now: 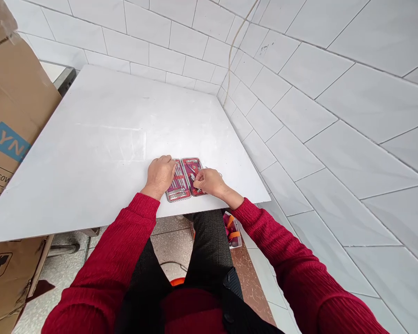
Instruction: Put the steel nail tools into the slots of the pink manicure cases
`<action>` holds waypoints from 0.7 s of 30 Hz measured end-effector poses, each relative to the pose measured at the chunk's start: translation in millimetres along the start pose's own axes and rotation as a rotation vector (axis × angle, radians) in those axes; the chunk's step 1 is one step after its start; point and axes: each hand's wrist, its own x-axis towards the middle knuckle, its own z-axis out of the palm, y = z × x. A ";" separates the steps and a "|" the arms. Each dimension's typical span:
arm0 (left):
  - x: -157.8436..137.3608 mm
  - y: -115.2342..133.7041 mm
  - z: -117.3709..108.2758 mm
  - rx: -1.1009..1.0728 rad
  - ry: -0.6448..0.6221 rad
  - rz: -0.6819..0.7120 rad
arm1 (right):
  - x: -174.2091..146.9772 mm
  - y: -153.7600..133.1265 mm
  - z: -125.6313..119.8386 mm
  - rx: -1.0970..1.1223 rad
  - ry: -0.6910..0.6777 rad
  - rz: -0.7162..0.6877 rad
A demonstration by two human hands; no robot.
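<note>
A manicure set case (179, 195) lies open like a book near the front edge of the white table, its inside dark red. Slim metal tools (177, 178) fill its left half in a row, with a nail clipper (177, 192) below them. My left hand (160, 174) has its fingers curled over the case's left side and steadies it. Over the right half, my right hand (210, 182) is closed in a pinch on a small shiny metal tool (193, 177). Its fingers hide most of that tool, so its kind cannot be made out.
The white tabletop (111, 111) reaches back to tiled walls (292, 116). A large cardboard box (14, 93) stands at the left, another box (10, 283) below. A cable (231, 51) runs down the corner. Under the table's right side sits a clear bin (232, 229) with purple and orange things.
</note>
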 end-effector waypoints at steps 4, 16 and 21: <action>0.3 0.1 0.3 0.016 0.001 0.005 | 6.3 -3.5 7.5 -0.013 0.092 -0.018; 0.0 -0.7 0.1 0.022 0.003 0.008 | 6.7 8.5 1.3 0.082 0.219 -0.094; 0.6 -1.4 1.1 0.032 0.008 0.021 | 0.2 54.6 -18.6 -0.054 0.243 0.046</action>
